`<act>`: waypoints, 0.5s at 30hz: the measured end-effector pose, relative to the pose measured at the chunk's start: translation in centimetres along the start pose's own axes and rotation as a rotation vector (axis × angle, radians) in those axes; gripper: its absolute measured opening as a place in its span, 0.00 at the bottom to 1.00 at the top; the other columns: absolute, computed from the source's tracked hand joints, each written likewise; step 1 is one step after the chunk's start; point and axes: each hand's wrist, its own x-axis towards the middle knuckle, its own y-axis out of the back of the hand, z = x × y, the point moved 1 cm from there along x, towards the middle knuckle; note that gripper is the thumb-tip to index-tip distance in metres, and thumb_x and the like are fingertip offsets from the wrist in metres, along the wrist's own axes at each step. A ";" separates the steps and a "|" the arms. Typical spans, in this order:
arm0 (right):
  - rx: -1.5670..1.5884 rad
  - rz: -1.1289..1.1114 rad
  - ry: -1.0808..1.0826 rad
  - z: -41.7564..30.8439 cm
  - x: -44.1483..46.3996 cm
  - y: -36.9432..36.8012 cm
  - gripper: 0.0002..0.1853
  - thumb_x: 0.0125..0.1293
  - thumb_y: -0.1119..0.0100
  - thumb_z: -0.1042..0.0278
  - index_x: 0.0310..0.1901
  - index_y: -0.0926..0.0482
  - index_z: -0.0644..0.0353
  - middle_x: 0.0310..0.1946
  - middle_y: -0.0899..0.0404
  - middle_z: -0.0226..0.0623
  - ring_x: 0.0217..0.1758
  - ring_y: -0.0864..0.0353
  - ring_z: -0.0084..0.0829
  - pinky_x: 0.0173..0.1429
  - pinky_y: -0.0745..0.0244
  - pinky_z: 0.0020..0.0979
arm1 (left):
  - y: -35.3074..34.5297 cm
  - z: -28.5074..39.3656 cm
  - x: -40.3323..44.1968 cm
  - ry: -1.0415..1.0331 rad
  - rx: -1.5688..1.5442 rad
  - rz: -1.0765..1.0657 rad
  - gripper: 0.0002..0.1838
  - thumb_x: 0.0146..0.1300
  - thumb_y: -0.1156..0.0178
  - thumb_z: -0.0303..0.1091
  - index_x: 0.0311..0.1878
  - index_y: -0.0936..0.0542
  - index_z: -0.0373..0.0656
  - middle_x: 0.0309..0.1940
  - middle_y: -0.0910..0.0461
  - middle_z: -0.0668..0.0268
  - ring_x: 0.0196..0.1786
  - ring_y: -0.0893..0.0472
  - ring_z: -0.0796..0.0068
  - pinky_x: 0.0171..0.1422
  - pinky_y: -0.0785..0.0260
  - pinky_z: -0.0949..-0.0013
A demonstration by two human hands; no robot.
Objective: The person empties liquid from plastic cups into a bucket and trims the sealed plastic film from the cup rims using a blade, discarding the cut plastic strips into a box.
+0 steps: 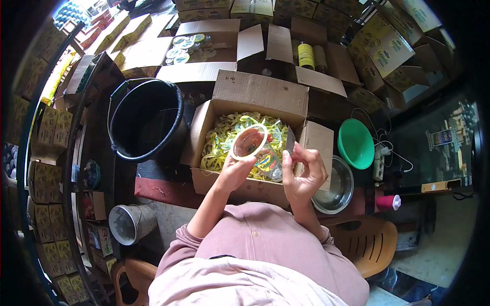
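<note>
My left hand (235,174) is closed around a clear plastic cup (268,164), tilted with its pale-rimmed mouth toward me. Yellow and green print shows on the cup's side. My right hand (306,178) pinches a flat grey blade (290,139), pointing up beside the cup; whether the two touch I cannot tell. Beneath both hands stands an open cardboard box (260,92) filled with a tangle of yellow printed plastic strips (217,150).
At the left is a black bucket (117,145), with a grey pail (122,224) below it. A green basin (356,144), a metal bowl (334,188) and a pink thread spool (389,202) lie to the right. Open cartons (204,26) line the back.
</note>
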 end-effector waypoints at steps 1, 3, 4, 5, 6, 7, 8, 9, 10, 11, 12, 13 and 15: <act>-0.009 -0.008 0.013 -0.2 0.0 0.0 0.14 0.45 0.39 0.84 0.37 0.21 0.62 0.23 0.25 0.34 0.24 0.24 0.23 0.29 0.29 0.23 | 0.1 0.0 0.0 -0.006 0.003 -0.017 0.34 0.52 0.42 0.27 0.63 0.44 0.41 0.57 0.37 0.60 0.64 0.39 0.62 0.66 0.45 0.58; -0.035 -0.034 0.045 -0.6 0.0 -0.1 0.14 0.45 0.39 0.84 0.37 0.21 0.62 0.23 0.25 0.34 0.24 0.24 0.23 0.29 0.29 0.23 | 0.1 0.0 0.0 -0.017 0.008 -0.053 0.35 0.52 0.42 0.28 0.63 0.44 0.41 0.57 0.37 0.60 0.63 0.38 0.62 0.66 0.45 0.58; -0.051 -0.051 0.063 -0.8 0.0 -0.1 0.14 0.45 0.39 0.83 0.38 0.21 0.61 0.23 0.24 0.34 0.24 0.24 0.23 0.29 0.28 0.23 | 0.1 0.0 0.0 -0.028 0.023 -0.055 0.35 0.52 0.42 0.27 0.63 0.44 0.42 0.57 0.37 0.60 0.62 0.38 0.63 0.66 0.45 0.59; -0.067 -0.069 0.080 -1.0 -0.1 -0.2 0.15 0.46 0.39 0.83 0.38 0.20 0.61 0.23 0.24 0.34 0.24 0.24 0.23 0.29 0.28 0.23 | 0.0 0.0 -0.1 -0.040 0.038 -0.058 0.35 0.51 0.42 0.27 0.63 0.44 0.42 0.56 0.37 0.60 0.62 0.37 0.64 0.66 0.45 0.60; -0.060 -0.077 0.073 -1.1 -0.2 -0.3 0.15 0.46 0.39 0.83 0.38 0.20 0.61 0.23 0.24 0.34 0.24 0.23 0.23 0.29 0.28 0.23 | 0.0 -0.1 -0.1 -0.052 0.054 -0.060 0.35 0.51 0.42 0.27 0.63 0.44 0.42 0.56 0.36 0.60 0.61 0.36 0.65 0.66 0.45 0.61; -0.052 -0.085 0.067 -1.1 -0.2 -0.5 0.15 0.46 0.39 0.83 0.38 0.20 0.61 0.23 0.24 0.34 0.24 0.23 0.24 0.29 0.28 0.23 | 0.0 -0.1 -0.1 -0.065 0.082 -0.066 0.35 0.51 0.41 0.26 0.63 0.44 0.42 0.55 0.36 0.61 0.60 0.36 0.66 0.65 0.45 0.62; -0.044 -0.094 0.061 -1.1 -0.2 -0.5 0.15 0.46 0.39 0.83 0.38 0.20 0.60 0.23 0.24 0.34 0.24 0.23 0.24 0.29 0.28 0.24 | -0.1 -0.1 -0.1 -0.079 0.109 -0.072 0.35 0.51 0.40 0.26 0.63 0.43 0.42 0.54 0.35 0.61 0.59 0.36 0.67 0.65 0.45 0.62; -0.064 -0.098 0.076 -1.2 -0.2 -0.6 0.15 0.46 0.39 0.83 0.38 0.20 0.60 0.23 0.24 0.34 0.24 0.23 0.24 0.29 0.27 0.24 | -0.1 -0.1 -0.1 -0.093 0.137 -0.077 0.35 0.50 0.40 0.25 0.63 0.43 0.42 0.54 0.35 0.61 0.58 0.35 0.68 0.64 0.44 0.63; -0.084 -0.103 0.090 -1.2 -0.2 -0.6 0.15 0.46 0.39 0.83 0.38 0.20 0.60 0.23 0.24 0.34 0.24 0.23 0.25 0.30 0.27 0.25 | -0.2 -0.1 -0.1 -0.110 0.203 -0.067 0.36 0.50 0.39 0.25 0.62 0.43 0.42 0.53 0.35 0.61 0.58 0.35 0.69 0.64 0.44 0.64; -0.105 -0.107 0.105 -1.2 -0.2 -0.6 0.15 0.46 0.39 0.83 0.38 0.20 0.60 0.23 0.24 0.34 0.24 0.23 0.25 0.30 0.27 0.25 | -0.5 0.0 -0.1 -0.125 0.269 -0.057 0.36 0.50 0.38 0.24 0.62 0.43 0.42 0.53 0.35 0.62 0.58 0.35 0.70 0.64 0.43 0.64; -0.103 -0.105 0.109 -1.2 -0.2 -0.6 0.15 0.46 0.39 0.83 0.38 0.20 0.60 0.23 0.24 0.34 0.24 0.23 0.26 0.29 0.27 0.25 | -0.7 0.0 -0.1 -0.140 0.334 -0.047 0.36 0.49 0.37 0.23 0.62 0.42 0.42 0.52 0.34 0.62 0.57 0.35 0.70 0.63 0.43 0.64; -0.101 -0.102 0.114 -1.1 -0.1 -0.6 0.15 0.46 0.39 0.83 0.38 0.20 0.60 0.23 0.24 0.34 0.24 0.23 0.26 0.29 0.27 0.25 | -0.6 -0.1 -0.1 -0.143 0.318 -0.058 0.36 0.49 0.36 0.23 0.61 0.42 0.42 0.51 0.34 0.63 0.57 0.34 0.71 0.62 0.42 0.65; -0.101 -0.100 0.118 -1.2 0.0 -0.6 0.15 0.46 0.39 0.83 0.38 0.20 0.60 0.22 0.25 0.34 0.24 0.23 0.26 0.29 0.28 0.26 | -0.5 0.2 -0.2 -0.141 0.426 -0.057 0.36 0.49 0.36 0.23 0.61 0.42 0.42 0.51 0.34 0.63 0.56 0.34 0.71 0.62 0.41 0.66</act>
